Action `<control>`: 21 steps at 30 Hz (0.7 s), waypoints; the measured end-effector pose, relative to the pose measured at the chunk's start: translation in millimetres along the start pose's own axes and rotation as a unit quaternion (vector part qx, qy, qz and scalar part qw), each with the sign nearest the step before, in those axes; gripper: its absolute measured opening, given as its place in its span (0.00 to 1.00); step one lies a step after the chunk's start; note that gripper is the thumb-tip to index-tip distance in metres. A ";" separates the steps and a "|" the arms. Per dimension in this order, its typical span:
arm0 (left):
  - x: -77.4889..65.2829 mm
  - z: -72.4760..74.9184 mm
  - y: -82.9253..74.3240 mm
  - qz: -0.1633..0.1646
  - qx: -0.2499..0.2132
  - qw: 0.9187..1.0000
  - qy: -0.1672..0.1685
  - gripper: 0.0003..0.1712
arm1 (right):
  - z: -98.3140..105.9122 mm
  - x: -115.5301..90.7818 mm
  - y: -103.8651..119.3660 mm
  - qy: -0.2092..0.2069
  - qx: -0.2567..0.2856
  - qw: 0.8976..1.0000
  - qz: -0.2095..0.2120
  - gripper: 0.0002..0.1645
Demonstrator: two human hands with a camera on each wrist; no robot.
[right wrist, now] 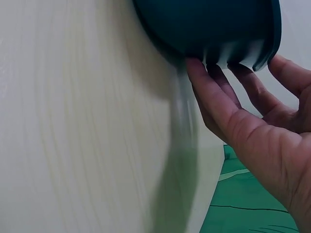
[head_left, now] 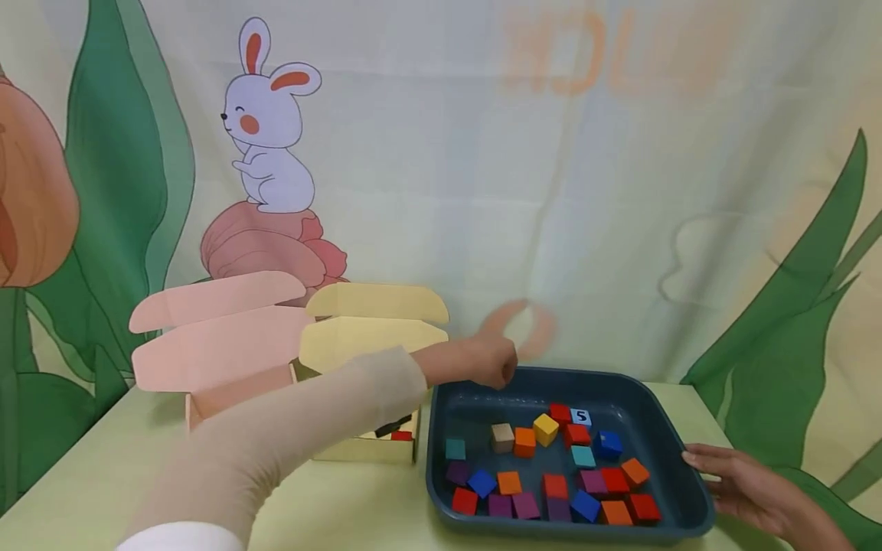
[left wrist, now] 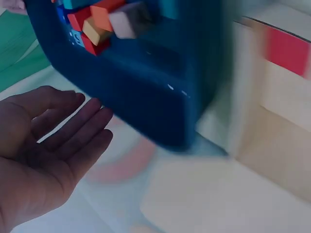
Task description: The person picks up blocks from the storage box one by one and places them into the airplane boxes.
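Note:
A dark blue tray (head_left: 537, 383) sits on the table with several coloured cubes inside, among them a yellow cube (head_left: 546, 430), a plain wooden cube (head_left: 502, 438) and a light blue piece marked 5 (head_left: 581, 417). My left hand (head_left: 485, 360) is over the tray's far left corner. In the left wrist view it is empty, its fingers (left wrist: 80, 128) loosely bent and their tips right at the rim. My right hand (head_left: 747, 486) grips the tray's right side; the right wrist view shows the thumb at the rim and the fingers (right wrist: 211, 90) against the outer wall.
Left of the tray stand a pink box (head_left: 220, 352) and a yellow box (head_left: 372, 451), lids raised. My left forearm crosses in front of both and hides much of them. A red block (head_left: 402, 435) shows inside the yellow box. A printed curtain (head_left: 441, 191) hangs behind the table.

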State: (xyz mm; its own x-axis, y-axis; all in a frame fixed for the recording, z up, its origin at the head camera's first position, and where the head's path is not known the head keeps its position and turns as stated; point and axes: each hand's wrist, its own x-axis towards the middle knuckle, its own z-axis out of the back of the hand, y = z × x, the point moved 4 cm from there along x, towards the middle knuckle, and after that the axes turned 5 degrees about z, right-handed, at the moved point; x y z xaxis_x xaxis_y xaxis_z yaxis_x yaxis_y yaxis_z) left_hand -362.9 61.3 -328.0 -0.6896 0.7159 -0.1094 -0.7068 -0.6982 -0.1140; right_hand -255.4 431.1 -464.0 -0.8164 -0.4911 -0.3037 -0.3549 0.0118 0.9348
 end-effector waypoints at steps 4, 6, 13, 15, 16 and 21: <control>32.2 -14.7 -24.1 0.013 0.029 0.999 0.021 0.05 | -1.0 -0.8 0.9 0.009 0.014 1.000 -0.006 0.49; 44.9 -22.7 -33.4 0.028 0.028 0.999 0.021 0.04 | -1.8 -0.3 1.1 0.003 0.014 1.000 -0.007 0.49; 73.1 -56.5 -64.1 0.063 0.065 0.994 0.060 0.04 | -2.9 1.0 -0.1 0.004 0.020 1.000 -0.007 0.47; 77.1 -59.2 -70.8 0.063 0.057 0.994 0.062 0.05 | -2.2 1.0 0.0 0.002 0.019 1.000 -0.007 0.47; 78.9 -59.6 -73.6 0.066 0.055 0.994 0.061 0.05 | -1.8 0.9 0.2 0.000 0.018 1.000 -0.009 0.46; 85.4 -62.1 -81.6 0.081 0.079 0.992 0.053 0.09 | -1.2 0.1 1.2 -0.009 0.012 1.000 -0.012 0.49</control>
State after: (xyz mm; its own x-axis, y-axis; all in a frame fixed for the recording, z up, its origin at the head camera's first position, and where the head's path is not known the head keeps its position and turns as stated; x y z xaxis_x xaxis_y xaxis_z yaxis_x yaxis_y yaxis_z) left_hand -354.3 179.5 -389.3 -0.7817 0.5841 -0.2186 -0.6096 -0.7896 0.0699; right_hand -255.4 430.0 -462.6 -0.8156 -0.4759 -0.3291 -0.3845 0.0209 0.9229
